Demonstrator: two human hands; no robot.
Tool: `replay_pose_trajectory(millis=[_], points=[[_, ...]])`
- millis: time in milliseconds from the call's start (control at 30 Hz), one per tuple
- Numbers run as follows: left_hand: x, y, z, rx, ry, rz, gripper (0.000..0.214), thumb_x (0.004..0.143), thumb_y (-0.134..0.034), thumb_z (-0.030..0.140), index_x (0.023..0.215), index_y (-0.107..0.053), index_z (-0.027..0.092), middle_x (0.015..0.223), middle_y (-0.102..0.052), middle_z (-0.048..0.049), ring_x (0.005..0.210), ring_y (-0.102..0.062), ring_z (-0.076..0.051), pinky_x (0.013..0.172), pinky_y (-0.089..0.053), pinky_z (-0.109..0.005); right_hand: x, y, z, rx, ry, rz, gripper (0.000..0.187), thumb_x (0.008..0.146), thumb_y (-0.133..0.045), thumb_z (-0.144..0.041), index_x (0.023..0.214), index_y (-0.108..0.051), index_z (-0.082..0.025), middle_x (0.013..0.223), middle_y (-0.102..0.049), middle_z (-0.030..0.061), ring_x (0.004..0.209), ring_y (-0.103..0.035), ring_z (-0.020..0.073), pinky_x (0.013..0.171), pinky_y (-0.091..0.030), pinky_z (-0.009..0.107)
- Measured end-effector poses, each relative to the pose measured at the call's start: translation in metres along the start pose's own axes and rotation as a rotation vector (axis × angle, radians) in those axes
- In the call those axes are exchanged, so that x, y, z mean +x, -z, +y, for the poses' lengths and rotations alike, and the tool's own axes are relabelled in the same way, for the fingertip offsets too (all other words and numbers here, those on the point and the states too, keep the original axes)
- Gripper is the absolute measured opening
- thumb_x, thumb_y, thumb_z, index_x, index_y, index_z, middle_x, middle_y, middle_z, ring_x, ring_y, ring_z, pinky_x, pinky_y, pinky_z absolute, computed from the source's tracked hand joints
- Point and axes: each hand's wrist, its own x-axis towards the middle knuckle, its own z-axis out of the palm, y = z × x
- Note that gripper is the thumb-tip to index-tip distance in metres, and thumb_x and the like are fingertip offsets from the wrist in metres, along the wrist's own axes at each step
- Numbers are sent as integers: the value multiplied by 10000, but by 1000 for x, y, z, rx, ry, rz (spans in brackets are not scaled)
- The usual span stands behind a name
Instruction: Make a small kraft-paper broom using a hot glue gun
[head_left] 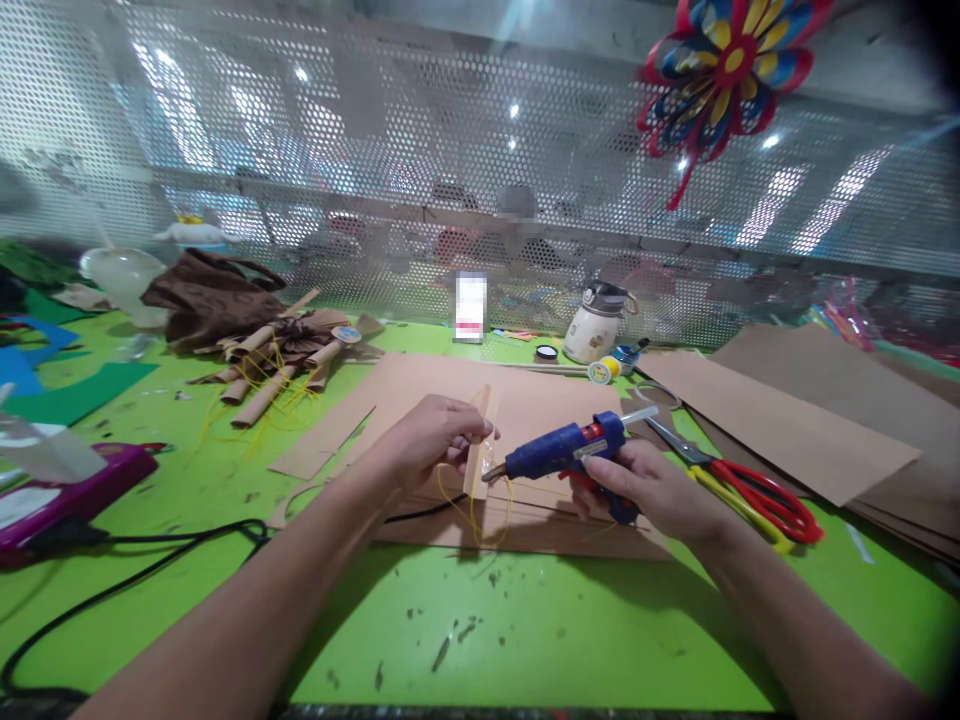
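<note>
My right hand [634, 485] grips a blue hot glue gun [547, 453] with a clear glue stick out of its back. The gun's metal nozzle points left and meets, or nearly meets, the lower part of a narrow folded strip of brown card [478, 462]. Between closed fingers, my left hand [439, 440] holds that strip upright. Shiny glue shows along the strip, and a thin yellow thread [474, 515] loops below it. Beneath both hands lie large brown card sheets [420, 385].
Red-handled scissors [765, 500] and more brown card [795, 420] lie at right. A white jar [595, 322] and a yellow thread spool [604, 370] stand behind. Rolled card tubes [266, 395] sit back left. A black cable [150, 540] crosses from a purple power strip [97, 490].
</note>
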Motion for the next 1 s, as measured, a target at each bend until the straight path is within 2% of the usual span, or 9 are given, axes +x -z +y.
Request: replay_pose_trajectory(millis=[100,200,333,467,733,1000], points=[[0,0,0,-12,18,4,159,598,-631,221,631,-638,66,433,-388,59,402,-345,-51,415,-269,-196,-2,2,2,11,9,-45,362,901,-543,-447,801,-616,-107,641,-535,23,578,-497,104,557,-407,236],[0,0,1,-11,7,1,136,596,-634,218,582,-604,86,435,-407,53,401,-348,-49,412,-269,-197,-1,3,4,46,15,-50,361,897,-548,-452,815,-619,-107,648,-545,26,576,-503,105,578,-429,247],[0,0,2,-1,-12,1,164,585,-637,216,506,-535,115,455,-445,38,404,-354,-44,406,-261,-197,3,0,3,69,9,47,363,885,-558,-461,817,-624,-110,635,-551,23,557,-512,111,593,-462,267],[-1,-1,1,-2,-12,-9,143,576,-633,215,516,-558,109,445,-428,45,404,-353,-46,415,-277,-203,5,-2,0,53,30,119,386,862,-577,-483,837,-635,-103,667,-566,38,572,-518,122,567,-465,266],[0,-1,1,1,8,-1,136,596,-624,217,589,-620,81,423,-385,57,397,-335,-51,409,-253,-206,0,4,4,54,26,-83,352,894,-553,-444,802,-604,-108,642,-541,19,584,-518,113,570,-422,251],[0,0,-1,10,-12,-3,137,593,-639,219,575,-611,86,458,-423,41,408,-343,-48,408,-259,-201,2,1,1,71,10,3,366,881,-558,-468,802,-612,-115,632,-559,19,538,-473,102,599,-452,271]])
